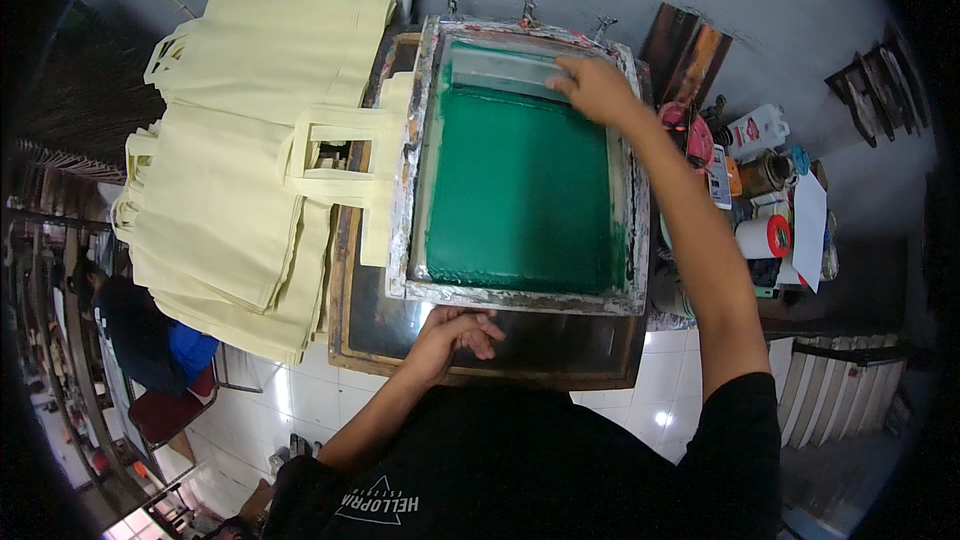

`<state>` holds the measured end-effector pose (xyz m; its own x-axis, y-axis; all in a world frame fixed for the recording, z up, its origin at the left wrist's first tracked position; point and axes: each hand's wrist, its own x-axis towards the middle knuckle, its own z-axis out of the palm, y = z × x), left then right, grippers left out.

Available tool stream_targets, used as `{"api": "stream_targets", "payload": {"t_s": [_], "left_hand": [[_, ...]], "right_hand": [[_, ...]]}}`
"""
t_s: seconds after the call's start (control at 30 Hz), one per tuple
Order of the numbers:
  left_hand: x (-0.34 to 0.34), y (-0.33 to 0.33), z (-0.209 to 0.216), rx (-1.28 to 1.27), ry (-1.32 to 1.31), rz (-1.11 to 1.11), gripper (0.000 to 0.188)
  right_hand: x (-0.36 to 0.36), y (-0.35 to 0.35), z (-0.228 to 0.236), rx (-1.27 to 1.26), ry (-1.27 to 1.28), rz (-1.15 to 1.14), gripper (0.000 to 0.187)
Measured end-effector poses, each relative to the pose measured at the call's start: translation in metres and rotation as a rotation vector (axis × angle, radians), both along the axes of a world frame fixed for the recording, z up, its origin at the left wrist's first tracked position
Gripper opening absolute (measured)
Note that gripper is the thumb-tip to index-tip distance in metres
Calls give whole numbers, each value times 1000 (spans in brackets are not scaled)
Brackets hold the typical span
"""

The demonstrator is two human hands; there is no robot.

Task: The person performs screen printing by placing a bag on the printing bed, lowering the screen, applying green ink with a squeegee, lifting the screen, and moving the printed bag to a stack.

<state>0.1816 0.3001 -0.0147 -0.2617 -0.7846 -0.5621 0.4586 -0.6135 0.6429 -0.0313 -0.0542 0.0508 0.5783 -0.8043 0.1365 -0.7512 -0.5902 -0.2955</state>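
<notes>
Right hand [598, 90] clamped on the right end of the squeegee [495, 65], which lies across the far end of the green screen [520, 299]! My left hand [458, 336], fingers loosely curled, is by the near edge; touching, I can't tell. Yellow bags [220, 205] lie left.

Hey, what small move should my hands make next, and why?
Probably draw the squeegee toward you across the green surface: your right hand grips its right end near the far side of the screen frame, and the green area stretches from there toward the near side. Your left hand sits empty by the near edge.
</notes>
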Motion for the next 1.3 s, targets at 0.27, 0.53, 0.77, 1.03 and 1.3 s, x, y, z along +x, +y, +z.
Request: {"api": "stream_targets", "payload": {"t_s": [0.27,0.53,0.77,1.03,1.3], "left_hand": [[23,-35,49,-58,170,-288,42],[30,-249,80,-1220,-1206,165,30],[52,-307,70,-982,-1459,-178,28],[52,-248,65,-964,-1408,-217,23],[45,-147,75,-905,-1345,-261,17]], "right_hand": [[10,-65,13,49,54,-63,51],[21,-29,-16,-269,106,-179,69],[15,10,-20,-288,65,-152,65],[8,72,-20,-301,28,-93,60],[1,172,-20,-237,-20,-68,55]]}}
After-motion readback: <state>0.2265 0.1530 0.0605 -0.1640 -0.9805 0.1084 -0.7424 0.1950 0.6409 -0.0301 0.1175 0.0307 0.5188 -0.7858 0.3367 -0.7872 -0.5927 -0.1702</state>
